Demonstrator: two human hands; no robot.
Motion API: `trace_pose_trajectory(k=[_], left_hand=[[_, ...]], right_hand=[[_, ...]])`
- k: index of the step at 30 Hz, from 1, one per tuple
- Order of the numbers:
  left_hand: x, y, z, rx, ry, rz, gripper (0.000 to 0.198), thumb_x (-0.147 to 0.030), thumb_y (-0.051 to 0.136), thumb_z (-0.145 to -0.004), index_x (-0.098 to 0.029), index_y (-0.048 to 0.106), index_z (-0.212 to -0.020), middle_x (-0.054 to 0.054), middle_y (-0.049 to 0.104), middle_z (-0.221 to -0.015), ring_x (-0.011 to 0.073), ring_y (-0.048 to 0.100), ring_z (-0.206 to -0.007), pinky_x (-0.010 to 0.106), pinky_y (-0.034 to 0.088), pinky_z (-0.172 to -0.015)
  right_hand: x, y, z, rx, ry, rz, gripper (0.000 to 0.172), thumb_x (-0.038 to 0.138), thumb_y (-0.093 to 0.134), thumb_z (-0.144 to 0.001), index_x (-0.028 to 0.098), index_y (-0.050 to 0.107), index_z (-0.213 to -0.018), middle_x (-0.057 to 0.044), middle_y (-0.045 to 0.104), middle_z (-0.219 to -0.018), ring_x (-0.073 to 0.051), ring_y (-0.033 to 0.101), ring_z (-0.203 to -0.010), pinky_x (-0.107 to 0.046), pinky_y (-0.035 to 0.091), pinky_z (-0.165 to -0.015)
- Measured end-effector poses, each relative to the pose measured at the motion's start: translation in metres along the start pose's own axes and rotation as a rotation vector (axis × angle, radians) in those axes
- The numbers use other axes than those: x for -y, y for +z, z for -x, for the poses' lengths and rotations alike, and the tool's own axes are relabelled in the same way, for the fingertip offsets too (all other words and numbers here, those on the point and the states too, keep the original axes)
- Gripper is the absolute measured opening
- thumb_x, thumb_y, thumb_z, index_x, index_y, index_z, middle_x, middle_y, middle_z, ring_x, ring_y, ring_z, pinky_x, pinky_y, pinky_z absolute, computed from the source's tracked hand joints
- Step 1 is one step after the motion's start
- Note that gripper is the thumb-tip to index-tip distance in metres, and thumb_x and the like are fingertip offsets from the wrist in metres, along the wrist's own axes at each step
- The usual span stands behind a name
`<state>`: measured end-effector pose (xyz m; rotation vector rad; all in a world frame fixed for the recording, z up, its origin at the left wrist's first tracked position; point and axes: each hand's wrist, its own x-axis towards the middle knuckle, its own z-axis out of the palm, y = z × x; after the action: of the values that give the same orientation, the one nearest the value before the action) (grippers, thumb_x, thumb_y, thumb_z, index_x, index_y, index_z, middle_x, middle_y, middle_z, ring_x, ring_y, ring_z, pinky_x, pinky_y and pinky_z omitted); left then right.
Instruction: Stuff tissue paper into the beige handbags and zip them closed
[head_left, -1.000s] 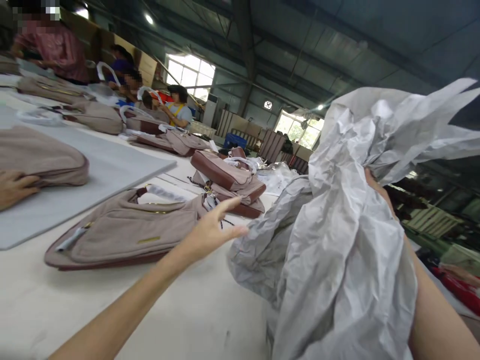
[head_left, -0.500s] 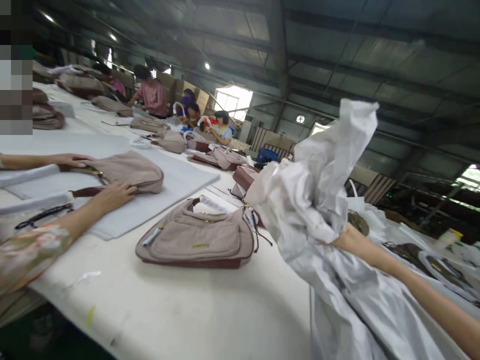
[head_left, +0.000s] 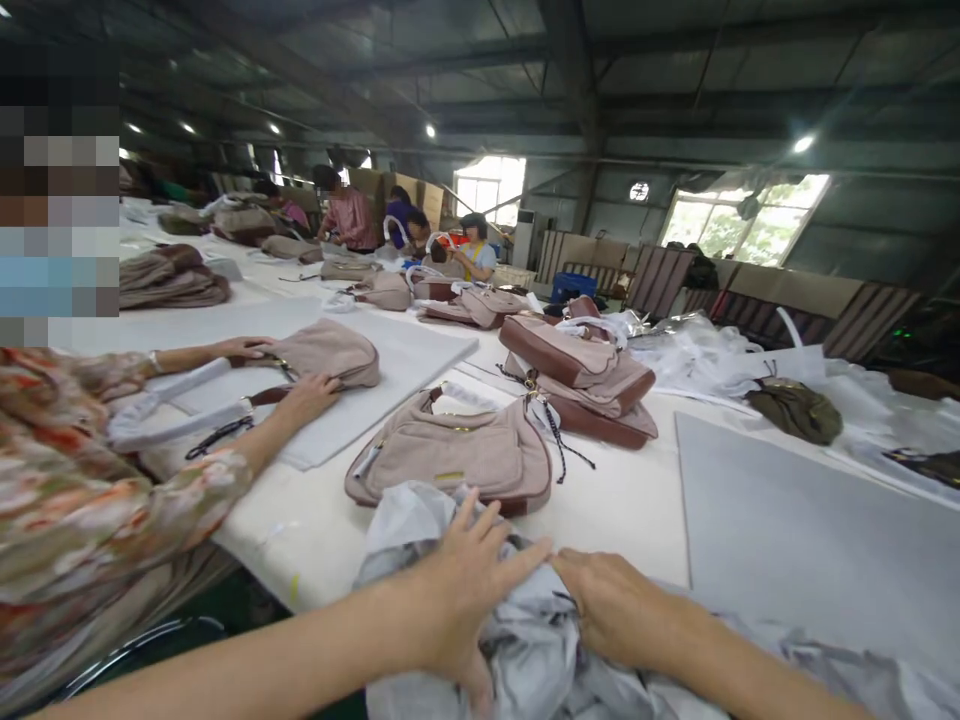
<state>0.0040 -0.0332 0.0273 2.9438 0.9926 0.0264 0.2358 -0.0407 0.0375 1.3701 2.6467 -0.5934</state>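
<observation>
Crumpled grey-white tissue paper (head_left: 532,620) lies bunched at the near table edge. My left hand (head_left: 469,590) presses on it from the left, fingers spread and thumb pointing down. From the right, my right hand (head_left: 619,605) is closed around a fold of the same paper. Just beyond both hands a beige handbag (head_left: 450,450) with brown trim sits on the white table (head_left: 600,510). Its lower front edge meets the paper, and a black braided cord (head_left: 559,440) hangs at its right side.
On the left a co-worker's hands (head_left: 311,395) hold another beige bag (head_left: 330,350) on a stack of grey sheets (head_left: 427,350). Stacked bags (head_left: 577,370) stand behind. At right lie a grey sheet stack (head_left: 810,530), an olive bag (head_left: 799,410) and white wrapping (head_left: 705,350).
My right hand has come down from the right with the raised paper, which is now bunched low before the handbag. My left hand has entered view and lies on the paper.
</observation>
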Motion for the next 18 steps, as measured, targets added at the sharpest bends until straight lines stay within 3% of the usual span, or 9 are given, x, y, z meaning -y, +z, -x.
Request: trace_pose_trajectory(k=[2, 4, 7, 10, 12, 14, 16, 18], left_hand=[[0.011, 0.013, 0.004, 0.098, -0.036, -0.009, 0.136, -0.065, 0.087, -0.051, -0.023, 0.018, -0.161, 0.028, 0.049, -0.146, 0.0538, 0.028, -0.145, 0.08, 0.012, -0.112], [0.013, 0.019, 0.004, 0.125, -0.058, 0.002, 0.127, -0.054, 0.087, -0.058, -0.022, 0.019, -0.161, 0.025, 0.047, -0.149, 0.0497, 0.021, -0.149, 0.073, 0.01, -0.118], [0.01, 0.018, 0.004, 0.128, -0.089, 0.033, 0.109, -0.038, 0.079, -0.068, -0.021, 0.023, -0.16, 0.022, 0.045, -0.152, 0.0447, 0.021, -0.15, 0.067, 0.008, -0.121], [0.007, 0.015, 0.004, 0.127, -0.112, 0.035, 0.101, -0.026, 0.072, -0.067, -0.02, 0.029, -0.158, 0.021, 0.047, -0.15, 0.0435, 0.025, -0.149, 0.064, 0.014, -0.12], [0.006, 0.014, 0.003, 0.127, -0.124, 0.029, 0.097, -0.024, 0.071, -0.067, -0.02, 0.033, -0.156, 0.021, 0.051, -0.147, 0.043, 0.032, -0.144, 0.062, 0.022, -0.118], [0.007, 0.014, 0.0, 0.153, -0.129, 0.031, 0.091, -0.022, 0.069, -0.069, -0.019, 0.036, -0.155, 0.019, 0.058, -0.138, 0.0408, 0.047, -0.132, 0.059, 0.033, -0.11], [0.009, 0.009, -0.004, 0.207, -0.132, 0.046, 0.083, -0.017, 0.066, -0.07, -0.018, 0.043, -0.15, 0.017, 0.065, -0.125, 0.0378, 0.059, -0.115, 0.055, 0.041, -0.1], [0.013, 0.0, -0.007, 0.179, -0.139, 0.094, 0.073, -0.013, 0.062, -0.07, -0.017, 0.051, -0.142, 0.014, 0.069, -0.113, 0.0362, 0.065, -0.102, 0.051, 0.045, -0.093]], right_hand=[[0.005, -0.008, 0.016, 0.012, 0.009, -0.103, 0.074, 0.029, 0.071, -0.079, 0.017, 0.047, -0.148, -0.019, 0.058, -0.139, -0.035, 0.057, -0.127, -0.049, 0.047, -0.107], [0.009, -0.016, 0.041, 0.071, 0.03, -0.154, 0.102, 0.044, 0.078, -0.073, 0.023, 0.028, -0.159, -0.018, 0.038, -0.159, -0.04, 0.04, -0.143, -0.057, 0.037, -0.115], [0.004, -0.008, 0.084, 0.161, 0.088, -0.074, 0.113, 0.036, 0.079, -0.07, 0.033, 0.014, -0.162, -0.013, 0.012, -0.167, -0.046, 0.017, -0.151, -0.071, 0.025, -0.116], [-0.019, 0.028, 0.124, 0.142, 0.312, 0.042, 0.122, 0.03, 0.08, -0.061, 0.034, 0.012, -0.162, -0.015, 0.008, -0.167, -0.053, 0.011, -0.149, -0.081, 0.018, -0.11], [-0.04, 0.053, 0.145, 0.12, 0.549, 0.057, 0.126, 0.03, 0.078, -0.058, 0.025, 0.007, -0.163, -0.02, 0.011, -0.166, -0.051, 0.016, -0.149, -0.077, 0.018, -0.113], [-0.056, 0.062, 0.16, 0.099, 0.672, 0.049, 0.119, 0.026, 0.072, -0.06, 0.015, 0.012, -0.162, -0.025, 0.029, -0.161, -0.046, 0.036, -0.144, -0.065, 0.031, -0.114], [-0.067, 0.05, 0.168, 0.04, 0.649, 0.059, 0.09, 0.019, 0.063, -0.069, 0.012, 0.036, -0.154, -0.023, 0.056, -0.141, -0.037, 0.058, -0.125, -0.05, 0.047, -0.104], [-0.073, 0.021, 0.173, -0.032, 0.605, 0.124, 0.058, 0.01, 0.052, -0.076, 0.017, 0.06, -0.133, -0.015, 0.07, -0.116, -0.03, 0.068, -0.105, -0.041, 0.052, -0.091]])
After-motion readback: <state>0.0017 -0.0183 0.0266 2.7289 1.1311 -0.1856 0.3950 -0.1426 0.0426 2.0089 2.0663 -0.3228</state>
